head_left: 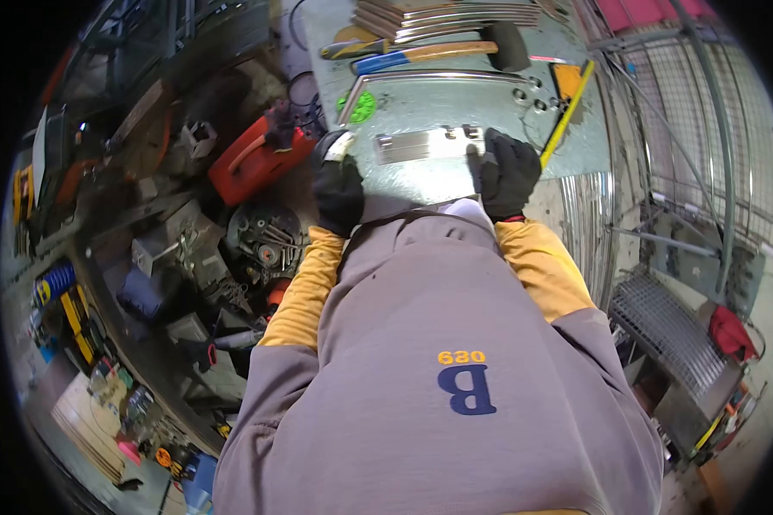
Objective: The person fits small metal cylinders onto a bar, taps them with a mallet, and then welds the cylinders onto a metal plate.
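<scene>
My left hand, in a black glove, is at the left edge of the metal-topped table. Its fingers are bent near a small whitish piece, and I cannot make out whether they hold it. On the right, my right hand, also gloved in black, rests on the tabletop with its fingers pointing away from me. It lies beside the right end of a flat shiny metal plate. Small metal fittings sit on that end of the plate.
Farther back lie a mallet, a bent metal rod, several small rings, a green disc and metal bars. A yellow tape or rule crosses the right side. A red toolbox stands left of the table.
</scene>
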{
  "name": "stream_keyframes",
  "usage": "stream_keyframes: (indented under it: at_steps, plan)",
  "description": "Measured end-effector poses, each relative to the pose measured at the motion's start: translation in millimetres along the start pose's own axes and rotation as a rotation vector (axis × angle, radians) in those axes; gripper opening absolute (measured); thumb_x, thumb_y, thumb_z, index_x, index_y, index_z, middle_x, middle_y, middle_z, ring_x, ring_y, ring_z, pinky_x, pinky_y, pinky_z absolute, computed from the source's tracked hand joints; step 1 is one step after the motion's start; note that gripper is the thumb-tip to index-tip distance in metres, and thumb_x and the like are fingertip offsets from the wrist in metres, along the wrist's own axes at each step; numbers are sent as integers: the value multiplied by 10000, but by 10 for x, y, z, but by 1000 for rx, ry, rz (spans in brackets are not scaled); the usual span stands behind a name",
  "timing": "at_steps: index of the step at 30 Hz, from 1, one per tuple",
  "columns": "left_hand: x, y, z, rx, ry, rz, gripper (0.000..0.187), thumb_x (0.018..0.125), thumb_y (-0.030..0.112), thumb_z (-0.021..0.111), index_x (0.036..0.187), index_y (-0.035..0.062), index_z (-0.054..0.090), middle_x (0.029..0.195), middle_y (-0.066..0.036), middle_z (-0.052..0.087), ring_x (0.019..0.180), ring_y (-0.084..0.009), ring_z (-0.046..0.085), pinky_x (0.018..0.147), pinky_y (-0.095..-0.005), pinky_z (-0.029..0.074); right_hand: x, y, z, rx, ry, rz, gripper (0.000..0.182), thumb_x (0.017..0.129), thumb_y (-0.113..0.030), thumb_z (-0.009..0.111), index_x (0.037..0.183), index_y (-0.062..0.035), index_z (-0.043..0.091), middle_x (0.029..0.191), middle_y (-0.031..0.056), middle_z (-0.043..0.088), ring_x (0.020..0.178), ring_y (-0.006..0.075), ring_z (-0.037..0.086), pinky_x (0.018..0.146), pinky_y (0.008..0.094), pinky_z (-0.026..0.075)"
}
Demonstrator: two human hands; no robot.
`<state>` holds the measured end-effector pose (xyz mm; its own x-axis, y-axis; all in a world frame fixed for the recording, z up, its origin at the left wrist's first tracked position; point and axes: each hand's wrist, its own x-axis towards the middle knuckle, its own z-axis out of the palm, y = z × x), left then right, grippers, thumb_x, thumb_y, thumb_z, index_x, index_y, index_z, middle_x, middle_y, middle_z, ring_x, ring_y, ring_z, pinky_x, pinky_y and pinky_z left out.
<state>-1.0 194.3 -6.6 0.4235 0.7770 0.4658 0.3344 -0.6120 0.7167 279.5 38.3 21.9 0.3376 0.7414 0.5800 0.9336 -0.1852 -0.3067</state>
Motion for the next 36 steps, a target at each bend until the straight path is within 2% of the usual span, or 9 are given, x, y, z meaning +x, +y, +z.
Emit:
stream_keyframes:
  at_steps: [1, 2, 5, 7, 10, 18, 21, 26, 36]
  plan:
    - [-24, 5, 23, 97, -30, 28, 318, 1015, -4, 588, 1323, -52, 653, 1308, -237, 672, 1243, -394, 639, 1113, -442, 493, -42, 29, 7, -22, 8, -1, 364, 955, -389, 650, 1181, -120, 749, 1033, 74, 674, 938, 303, 627, 875, 471, 485]
    - [37, 186, -42, -57, -66, -148, 314, 1035, 9, 580, 1336, -57, 638, 1318, -253, 661, 1246, -402, 636, 1113, -452, 495, 1, -32, -43, -14, 17, 11, 364, 933, -392, 707, 1187, -134, 741, 1049, 58, 662, 964, 299, 618, 879, 473, 479]
    - [117, 231, -60, 9, -90, -63, 350, 1033, 57, 613, 1368, -45, 606, 1340, -232, 631, 1256, -387, 620, 1115, -441, 483, 59, -39, -31, -17, 23, 11, 402, 884, -404, 794, 1162, -121, 730, 1018, 52, 654, 923, 293, 616, 856, 466, 479]
    - [130, 232, -56, -12, -133, -43, 406, 995, 77, 682, 1376, -35, 595, 1354, -215, 617, 1260, -373, 610, 1121, -439, 474, 64, -46, -71, 18, 37, 37, 411, 882, -401, 794, 1166, -111, 727, 1003, 51, 652, 907, 289, 617, 839, 461, 483]
    - [171, 268, -56, 57, -122, -10, 578, 843, 113, 862, 1354, -11, 622, 1335, -215, 644, 1268, -413, 608, 1123, -475, 479, 31, 2, -19, 15, 69, 54, 423, 850, -376, 802, 1169, -108, 728, 1005, 54, 653, 907, 289, 618, 826, 465, 493]
    - [144, 265, -34, 158, -213, -18, 622, 842, 135, 868, 1389, 23, 594, 1378, -204, 609, 1324, -411, 563, 1143, -484, 460, -29, -23, -8, 23, 93, 180, 471, 792, -353, 821, 1204, -147, 722, 1021, 41, 630, 938, 298, 605, 845, 473, 496]
    - [129, 224, -29, 207, -213, 40, 600, 863, 140, 851, 1393, 30, 593, 1378, -208, 605, 1326, -417, 558, 1143, -486, 458, 0, -48, -89, 17, 85, 193, 499, 794, -346, 846, 1219, -108, 742, 1050, 37, 668, 952, 269, 641, 882, 460, 511]
    - [110, 225, -41, 237, -225, -10, 520, 936, 137, 789, 1397, 39, 569, 1369, -201, 596, 1290, -397, 575, 1136, -474, 459, -13, -30, 6, 26, 128, 192, 482, 802, -363, 828, 1225, -165, 709, 1035, 34, 625, 949, 274, 617, 901, 461, 498]
    - [107, 180, -7, 262, -203, 49, 523, 914, 104, 804, 1384, 34, 583, 1376, -203, 598, 1291, -390, 578, 1129, -466, 467, -13, -32, -5, 21, 110, 215, 463, 798, -348, 838, 1214, -180, 721, 1060, 14, 616, 980, 253, 613, 901, 451, 501]
